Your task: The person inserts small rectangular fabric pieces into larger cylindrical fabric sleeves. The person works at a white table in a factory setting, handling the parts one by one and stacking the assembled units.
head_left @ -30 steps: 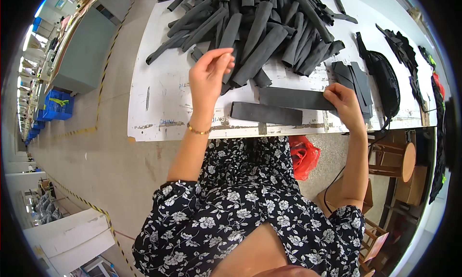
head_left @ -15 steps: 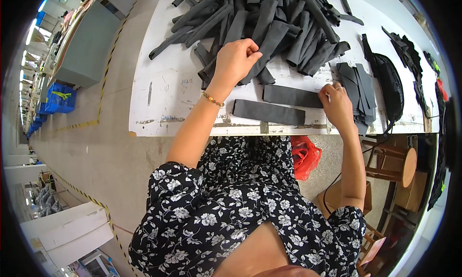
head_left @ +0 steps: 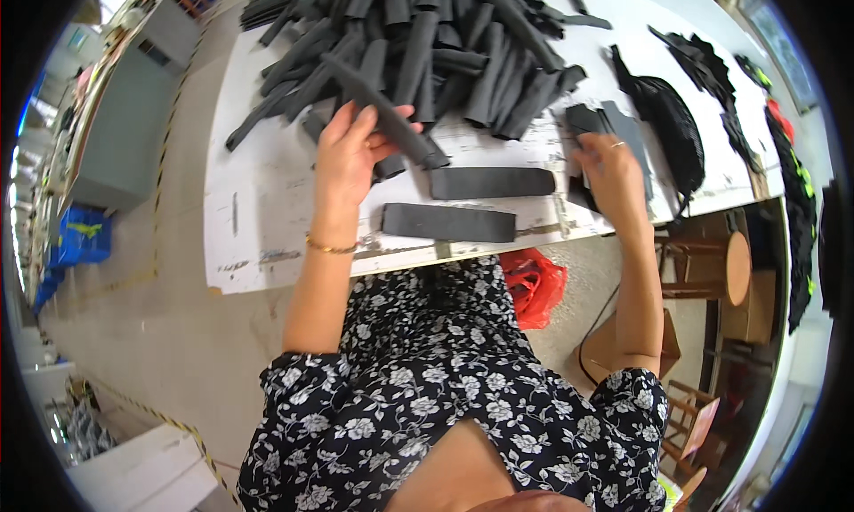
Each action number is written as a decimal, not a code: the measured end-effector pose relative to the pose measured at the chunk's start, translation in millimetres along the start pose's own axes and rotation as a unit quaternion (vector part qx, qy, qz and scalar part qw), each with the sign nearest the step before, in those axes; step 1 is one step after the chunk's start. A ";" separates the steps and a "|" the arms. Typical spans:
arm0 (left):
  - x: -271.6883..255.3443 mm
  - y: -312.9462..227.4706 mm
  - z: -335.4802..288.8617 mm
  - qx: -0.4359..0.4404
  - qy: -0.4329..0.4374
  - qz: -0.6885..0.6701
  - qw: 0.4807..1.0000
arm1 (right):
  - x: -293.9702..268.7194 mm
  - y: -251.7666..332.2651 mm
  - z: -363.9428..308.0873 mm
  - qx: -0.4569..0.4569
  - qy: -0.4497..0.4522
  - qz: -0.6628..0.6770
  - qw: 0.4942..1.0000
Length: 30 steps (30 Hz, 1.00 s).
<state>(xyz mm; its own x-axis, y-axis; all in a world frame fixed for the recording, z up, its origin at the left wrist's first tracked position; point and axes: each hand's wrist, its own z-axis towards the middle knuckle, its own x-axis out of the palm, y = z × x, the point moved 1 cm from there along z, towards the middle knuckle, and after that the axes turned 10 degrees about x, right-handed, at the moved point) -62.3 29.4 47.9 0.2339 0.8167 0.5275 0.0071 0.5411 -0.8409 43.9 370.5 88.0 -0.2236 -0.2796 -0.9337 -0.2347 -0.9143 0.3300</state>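
My left hand [head_left: 350, 163] is closed around a dark grey rolled fabric strip [head_left: 381, 112], raised at a slant in front of the heap. My right hand [head_left: 616, 181] is over a stack of flat grey fabric strips [head_left: 636, 143], its fingers bent and touching the stack. What lies between those fingertips is hidden. On the white table between my hands lie two flattened strips, an upper strip [head_left: 494, 183] and a lower strip [head_left: 449, 223] nearer the table edge. Behind them rises a large heap of rolled dark strips [head_left: 422, 54].
To the right of the stack lies a black pouch-like item [head_left: 667, 125], with dark cloth pieces [head_left: 712, 80] beyond it. The white table's front edge [head_left: 258, 283] runs before me. Below are a red plastic bag [head_left: 534, 290] and a wooden stool [head_left: 737, 267]. A blue crate [head_left: 82, 236] stands far left.
My left hand has lifted a rolled strip off the heap. My right hand has left the upper flat strip's end and moved onto the stack. The whole view has shifted and turned.
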 end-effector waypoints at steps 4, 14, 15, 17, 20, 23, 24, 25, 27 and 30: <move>9.7 10.7 -3.5 -0.070 -0.002 -0.153 0.986 | 6.9 -41.0 22.8 0.060 -0.229 -0.252 0.938; 17.0 22.6 -8.7 -0.089 0.026 -0.188 0.978 | 32.5 -72.2 32.5 -0.032 -0.143 -0.348 0.926; 17.3 22.4 -8.9 -0.094 0.021 -0.213 0.972 | 27.3 -71.4 30.6 -0.043 -0.174 -0.315 0.932; 19.5 21.4 -10.3 -0.097 0.023 -0.227 0.969 | 14.0 -68.5 25.6 -0.103 -0.281 -0.230 0.926; 33.0 17.5 -20.9 -0.087 0.039 -0.195 0.976 | -13.6 10.6 11.5 -0.189 -0.364 -0.027 0.912; 53.4 17.8 -30.0 -0.086 0.084 -0.180 0.976 | -6.6 80.6 -8.2 -0.319 -0.299 0.014 0.899; 57.5 17.8 -32.0 -0.076 0.075 -0.163 0.981 | 1.1 95.1 -10.8 -0.361 -0.265 0.011 0.894; 59.3 18.4 -34.5 -0.065 0.061 -0.145 0.985 | 6.5 105.5 -12.9 -0.377 -0.222 0.036 0.898; 55.2 16.5 -37.4 -0.058 0.053 -0.155 0.985 | 16.9 109.6 -15.7 -0.375 -0.139 0.120 0.909; 43.7 15.9 -39.0 -0.073 0.079 -0.175 0.979 | 20.1 104.9 -15.6 -0.247 0.085 0.329 0.907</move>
<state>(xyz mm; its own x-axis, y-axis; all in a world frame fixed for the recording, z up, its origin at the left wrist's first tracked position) -13.9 65.9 52.9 0.3391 0.5384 0.7714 0.2501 0.7389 -0.6257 29.5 264.4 101.7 -0.0017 -0.8159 -0.5782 0.3585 -0.5402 0.7613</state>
